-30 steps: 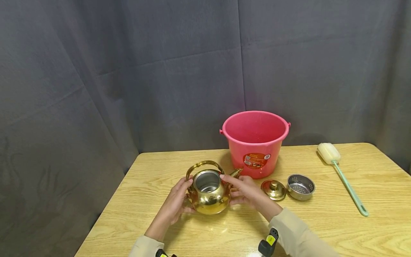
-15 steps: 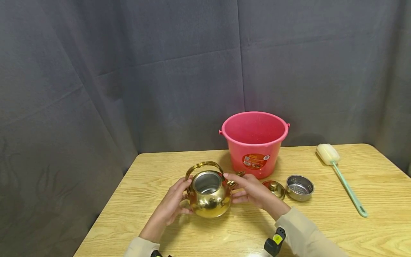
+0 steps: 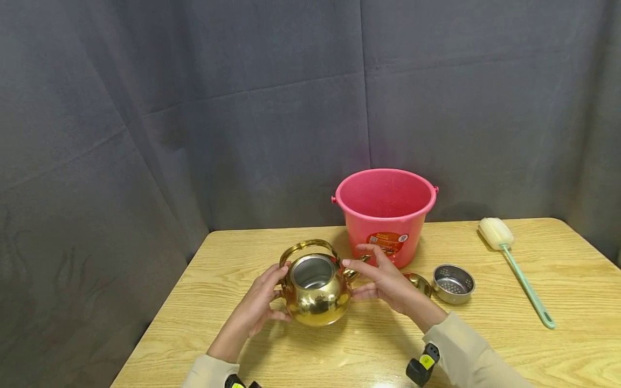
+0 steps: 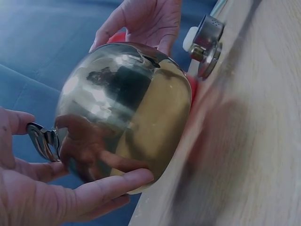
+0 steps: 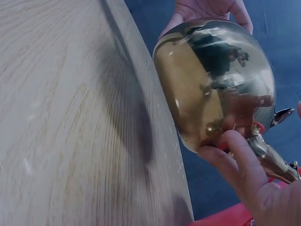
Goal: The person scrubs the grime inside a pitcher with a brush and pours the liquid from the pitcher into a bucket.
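A shiny gold kettle (image 3: 317,310), lid off and its steel inside showing, is held just over the table by both hands. My left hand (image 3: 256,304) grips its left side, thumb near the rim and fingers reaching under the belly; the left wrist view shows those fingers against the polished kettle wall (image 4: 117,113). On the spout side, my right hand (image 3: 385,281) holds the kettle with thumb and lower fingers, the index finger raised over the spout (image 3: 358,269). Two of its fingertips press the belly below the spout (image 5: 273,162) in the right wrist view.
Behind the right hand stands a pink bucket (image 3: 356,229). The gold lid (image 3: 419,281), partly hidden by that hand, lies beside a perforated steel strainer (image 3: 453,285). Farther right rests a sponge brush (image 3: 528,288) with a green handle. Grey curtains hang behind the table (image 3: 194,323).
My right hand has shifted slightly right, its index finger lifting, and it now covers more of the lid. The kettle has moved a touch to the right, still held by both hands.
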